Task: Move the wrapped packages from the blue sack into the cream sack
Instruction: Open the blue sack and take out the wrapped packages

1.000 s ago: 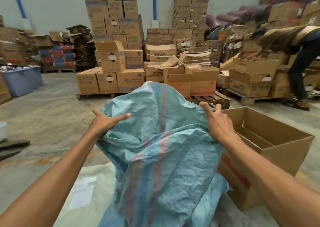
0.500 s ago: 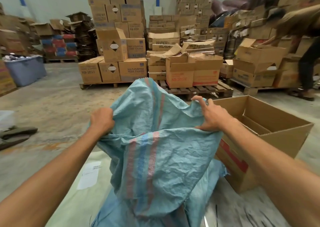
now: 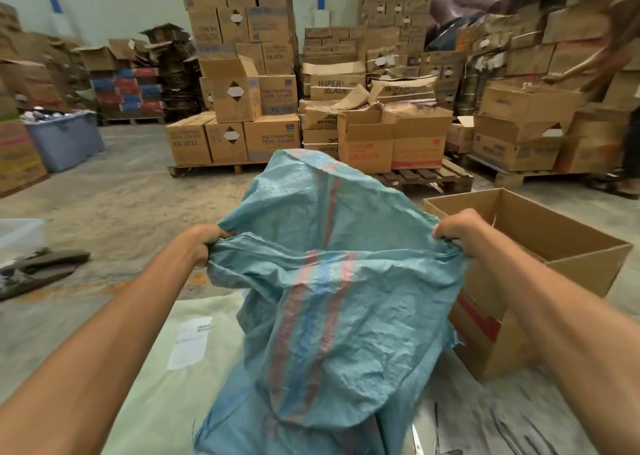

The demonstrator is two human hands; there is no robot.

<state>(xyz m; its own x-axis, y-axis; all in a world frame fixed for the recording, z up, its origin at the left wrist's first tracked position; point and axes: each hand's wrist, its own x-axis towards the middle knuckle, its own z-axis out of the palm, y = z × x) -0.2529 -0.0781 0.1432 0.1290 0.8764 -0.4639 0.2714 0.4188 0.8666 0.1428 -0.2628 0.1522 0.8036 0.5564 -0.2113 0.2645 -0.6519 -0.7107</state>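
**Both hands now clamped on the blue sack's edge**

A second ago the left hand (image 3: 204,243) lay flat against the blue sack (image 3: 332,302) with fingers spread, and the right hand (image 3: 457,227) rested open on its far side. Half a second ago the left had bunched the cloth; now the right has closed too. Fingers of both hands are curled tight into gathered fabric, and the sack hangs stretched between them, its edge pulled wide. As I judge it, this is the opening or shaking-out step, before any package moves.

The cream sack (image 3: 194,368) lies flat on the floor beneath, a white label (image 3: 189,342) on it, with the blue sack's lower part draped over it.

No wrapped packages show at all (whether any sit inside the blue sack cannot be told). The sack's mouth is not plainly seen; folds hide it. The fingertips are buried in cloth. The box (image 3: 540,281) at right shows only part of its inside. A second person at the far right is cut off and blurred
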